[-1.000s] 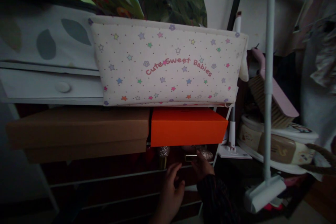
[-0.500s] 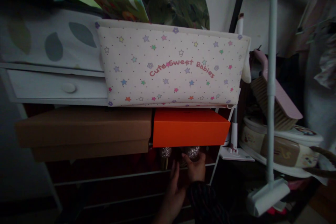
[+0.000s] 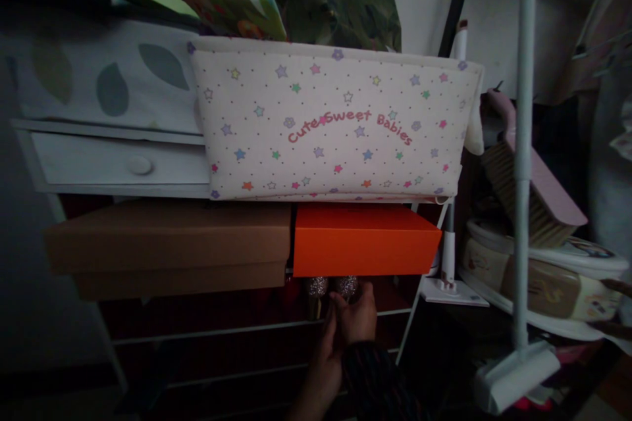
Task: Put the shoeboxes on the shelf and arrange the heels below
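Observation:
Two glittery high-heeled shoes stand side by side on the rack under the orange box. The left glittery shoe [image 3: 316, 286] shows a gold heel below its sparkling back. My right hand [image 3: 359, 321], in a dark sleeve, is closed around the lower part of the right glittery shoe [image 3: 347, 285]. Just below and to the left, my left hand [image 3: 323, 358] reaches up with a finger stretched out, close to the same shoe. Its other fingers are mostly hidden behind my right hand.
Above the shoes sit an orange box [image 3: 365, 251] and a brown cardboard box [image 3: 168, 243]. A white star-print bin [image 3: 326, 92] stands over them. To the right are a lint roller [image 3: 518, 368] on a long pole, a pink brush [image 3: 553, 184] and a flat-headed mop [image 3: 454, 291].
My right hand has moved the right shoe leftward, nearer the other shoe. My left hand has come closer to my right hand. The view has shifted slightly.

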The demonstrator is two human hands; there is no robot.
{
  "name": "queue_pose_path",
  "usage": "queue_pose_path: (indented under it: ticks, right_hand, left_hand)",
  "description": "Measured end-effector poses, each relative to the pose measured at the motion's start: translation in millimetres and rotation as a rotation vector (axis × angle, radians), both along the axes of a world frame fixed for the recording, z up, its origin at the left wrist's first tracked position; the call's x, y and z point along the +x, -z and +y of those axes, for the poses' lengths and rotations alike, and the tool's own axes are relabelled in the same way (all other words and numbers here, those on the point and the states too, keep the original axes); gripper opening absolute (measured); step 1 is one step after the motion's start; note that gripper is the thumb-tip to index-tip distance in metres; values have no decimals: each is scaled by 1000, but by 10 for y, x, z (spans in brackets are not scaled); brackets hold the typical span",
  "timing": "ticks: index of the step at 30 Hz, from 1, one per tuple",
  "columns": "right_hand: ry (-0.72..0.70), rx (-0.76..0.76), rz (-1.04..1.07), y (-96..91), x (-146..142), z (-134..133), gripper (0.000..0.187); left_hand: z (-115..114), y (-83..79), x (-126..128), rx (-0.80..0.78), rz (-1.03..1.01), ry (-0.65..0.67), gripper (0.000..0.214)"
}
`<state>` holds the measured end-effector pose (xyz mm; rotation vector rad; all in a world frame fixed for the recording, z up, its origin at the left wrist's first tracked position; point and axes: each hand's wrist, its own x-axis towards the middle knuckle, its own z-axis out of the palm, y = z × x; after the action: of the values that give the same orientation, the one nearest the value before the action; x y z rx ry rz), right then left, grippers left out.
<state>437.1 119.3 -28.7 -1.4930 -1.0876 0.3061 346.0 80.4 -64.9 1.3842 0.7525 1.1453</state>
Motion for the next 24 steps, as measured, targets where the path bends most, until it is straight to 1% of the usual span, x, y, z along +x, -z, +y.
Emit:
queue_pose_path:
  ticks: [8,18,24]
  right_hand:
    - [19,-11,-18,35,-10,33,45]
    - [8,-11,-43,36,-16,54,45]
    - [-26,-6,-91,-2,-14,28,47]
  left_hand:
    - [30,68,7,11,-31,-22,74]
    - [-3,-31,-13,1,1,-39,80]
    - [23,-13,9,17,-21,-27,77]
